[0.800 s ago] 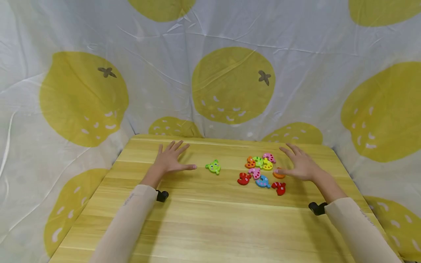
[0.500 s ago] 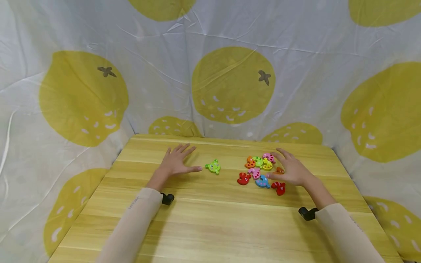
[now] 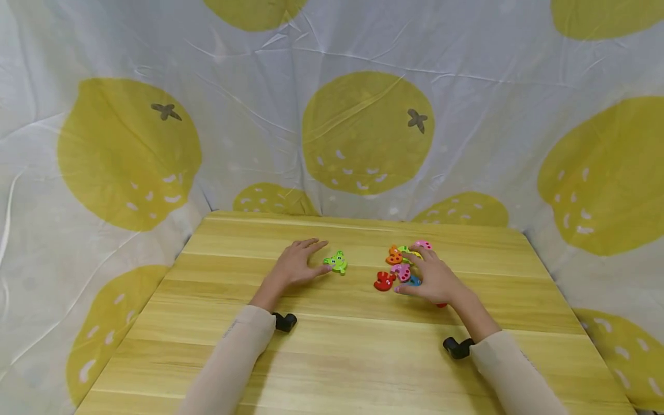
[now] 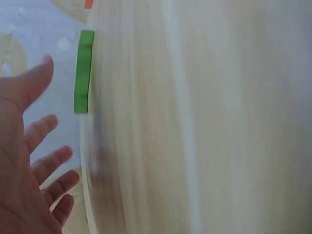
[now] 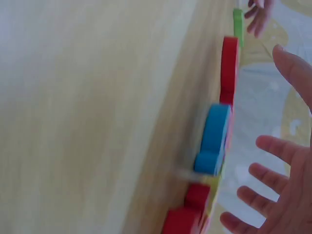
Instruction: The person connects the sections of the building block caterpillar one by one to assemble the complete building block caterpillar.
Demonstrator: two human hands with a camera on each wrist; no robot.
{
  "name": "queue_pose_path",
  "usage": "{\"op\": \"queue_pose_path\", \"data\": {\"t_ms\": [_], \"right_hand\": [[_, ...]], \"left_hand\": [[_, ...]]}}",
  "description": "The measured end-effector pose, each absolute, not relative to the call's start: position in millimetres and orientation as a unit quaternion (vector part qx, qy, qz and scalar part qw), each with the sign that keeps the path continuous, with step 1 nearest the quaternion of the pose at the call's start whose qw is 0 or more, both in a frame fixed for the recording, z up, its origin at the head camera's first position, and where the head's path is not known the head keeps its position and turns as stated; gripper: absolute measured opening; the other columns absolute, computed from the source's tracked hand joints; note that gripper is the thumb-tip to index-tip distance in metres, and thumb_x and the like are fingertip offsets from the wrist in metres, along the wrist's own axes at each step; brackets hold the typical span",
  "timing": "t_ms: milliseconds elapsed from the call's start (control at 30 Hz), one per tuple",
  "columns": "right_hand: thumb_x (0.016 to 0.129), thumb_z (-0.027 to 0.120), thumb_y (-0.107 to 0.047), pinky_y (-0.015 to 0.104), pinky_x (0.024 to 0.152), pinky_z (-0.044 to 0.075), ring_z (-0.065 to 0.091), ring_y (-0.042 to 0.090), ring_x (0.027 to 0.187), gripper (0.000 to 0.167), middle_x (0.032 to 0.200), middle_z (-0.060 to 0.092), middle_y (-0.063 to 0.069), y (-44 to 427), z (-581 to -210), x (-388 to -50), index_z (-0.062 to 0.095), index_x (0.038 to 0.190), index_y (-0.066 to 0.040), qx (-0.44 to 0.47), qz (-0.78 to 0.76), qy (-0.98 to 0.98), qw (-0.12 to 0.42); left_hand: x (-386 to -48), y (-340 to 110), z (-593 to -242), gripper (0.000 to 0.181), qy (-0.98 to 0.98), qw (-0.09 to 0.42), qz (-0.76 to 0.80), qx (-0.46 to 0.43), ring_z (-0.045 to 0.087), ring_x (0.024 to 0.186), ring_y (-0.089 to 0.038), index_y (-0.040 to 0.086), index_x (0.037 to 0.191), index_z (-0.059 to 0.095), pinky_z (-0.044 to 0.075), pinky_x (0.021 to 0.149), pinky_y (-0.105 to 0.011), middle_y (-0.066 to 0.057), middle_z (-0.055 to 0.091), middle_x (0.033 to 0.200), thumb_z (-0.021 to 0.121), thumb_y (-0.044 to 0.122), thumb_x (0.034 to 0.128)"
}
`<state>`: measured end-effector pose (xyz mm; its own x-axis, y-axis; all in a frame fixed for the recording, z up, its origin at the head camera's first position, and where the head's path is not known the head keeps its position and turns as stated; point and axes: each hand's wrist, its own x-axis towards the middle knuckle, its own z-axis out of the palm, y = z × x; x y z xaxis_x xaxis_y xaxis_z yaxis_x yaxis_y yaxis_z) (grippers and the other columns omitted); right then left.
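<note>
A green animal-head piece (image 3: 339, 262) with a painted face lies flat on the wooden table. Beside its left side is my left hand (image 3: 297, 264), thumb tip close to it; the left wrist view shows a gap between thumb and piece. My right hand (image 3: 437, 279) hovers over a group of colourful spotted and striped pieces, fingers spread and holding nothing. Left of that hand lie a red piece (image 3: 384, 281), a pink piece (image 3: 400, 272) and an orange piece (image 3: 394, 255). A blue piece (image 5: 216, 129) is partly under the hand, which hides others in the head view.
The pale wooden table (image 3: 332, 357) reaches back to a hanging white cloth (image 3: 249, 115) with yellow fruit prints, which also lines the left and right sides. Black wrist mounts (image 3: 285, 321) stick out from both sleeves.
My left hand has moved right, up to the green piece. My right hand has moved left across the group, covering several pieces. The pieces have stayed in place.
</note>
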<state>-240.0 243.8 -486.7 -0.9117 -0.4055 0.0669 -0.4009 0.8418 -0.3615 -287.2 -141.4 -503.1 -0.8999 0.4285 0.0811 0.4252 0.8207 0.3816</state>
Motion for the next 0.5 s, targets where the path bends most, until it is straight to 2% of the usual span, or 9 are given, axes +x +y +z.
{"op": "queue_pose_path", "data": {"t_ms": [133, 267, 367, 500], "right_hand": [[0.081, 0.071, -0.074, 0.072, 0.104, 0.042, 0.042, 0.045, 0.141, 0.092, 0.154, 0.046, 0.017, 228, -493, -238, 0.055, 0.150, -0.014, -0.219, -0.190, 0.957, 0.004], [0.078, 0.077, -0.070, 0.061, 0.099, 0.049, 0.054, 0.034, 0.121, 0.085, 0.142, 0.056, 0.012, 216, -498, -236, 0.063, 0.142, -0.015, -0.220, -0.191, 0.957, -0.007], [0.077, 0.081, -0.065, 0.053, 0.093, 0.051, 0.054, 0.028, 0.110, 0.081, 0.136, 0.059, 0.010, 209, -499, -236, 0.067, 0.137, -0.012, -0.215, -0.191, 0.958, -0.011], [0.078, 0.084, -0.058, 0.051, 0.090, 0.051, 0.053, 0.027, 0.107, 0.072, 0.132, 0.060, 0.010, 204, -499, -237, 0.071, 0.132, -0.012, -0.210, -0.190, 0.959, -0.007]], "left_hand": [[-287, -129, -506, 0.056, 0.942, -0.003, 0.238, 0.238, 0.048, 0.139, -0.040, 0.021, 0.149, 0.057, 0.038, 0.114, -0.063, -0.014, 0.054, 0.151, 0.062, 0.048, 0.0995], [-289, -119, -509, 0.042, 0.927, -0.005, 0.285, 0.244, 0.055, 0.133, -0.039, 0.016, 0.139, 0.067, 0.040, 0.114, -0.058, -0.015, 0.063, 0.142, 0.064, 0.034, 0.1017], [-290, -114, -511, 0.036, 0.916, -0.010, 0.319, 0.244, 0.060, 0.129, -0.035, 0.013, 0.133, 0.071, 0.044, 0.114, -0.053, -0.012, 0.069, 0.135, 0.067, 0.028, 0.1010], [-288, -112, -516, 0.031, 0.908, -0.019, 0.347, 0.233, 0.065, 0.123, -0.031, 0.012, 0.127, 0.075, 0.051, 0.107, -0.049, -0.010, 0.072, 0.129, 0.071, 0.024, 0.0986]]}}
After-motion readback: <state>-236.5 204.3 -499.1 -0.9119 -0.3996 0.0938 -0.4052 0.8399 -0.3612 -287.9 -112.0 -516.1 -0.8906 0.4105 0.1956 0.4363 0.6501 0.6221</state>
